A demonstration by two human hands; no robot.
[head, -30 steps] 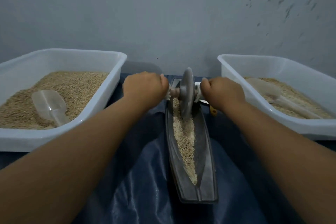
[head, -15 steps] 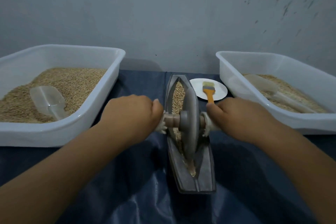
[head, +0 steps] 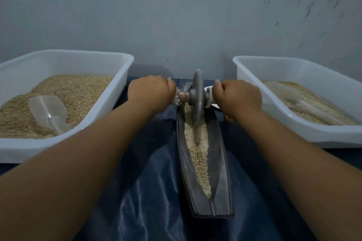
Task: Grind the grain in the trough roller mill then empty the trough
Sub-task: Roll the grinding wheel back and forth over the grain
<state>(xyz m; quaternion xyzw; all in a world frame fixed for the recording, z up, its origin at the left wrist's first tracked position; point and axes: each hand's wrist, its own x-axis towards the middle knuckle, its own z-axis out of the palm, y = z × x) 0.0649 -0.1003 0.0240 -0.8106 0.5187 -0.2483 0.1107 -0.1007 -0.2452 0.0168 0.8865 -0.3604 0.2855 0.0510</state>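
Left hand (head: 151,93) and right hand (head: 238,97), frame centre, each curl fingers round one end of axle: even two-sided grip likely keeps grey metal roller disc (head: 196,98) upright in groove. Disc sits at far end of long dark boat-shaped metal trough (head: 221,154). Pale tan grain (head: 197,150) lies along trough floor, partly cracked, furrow pressed through middle.
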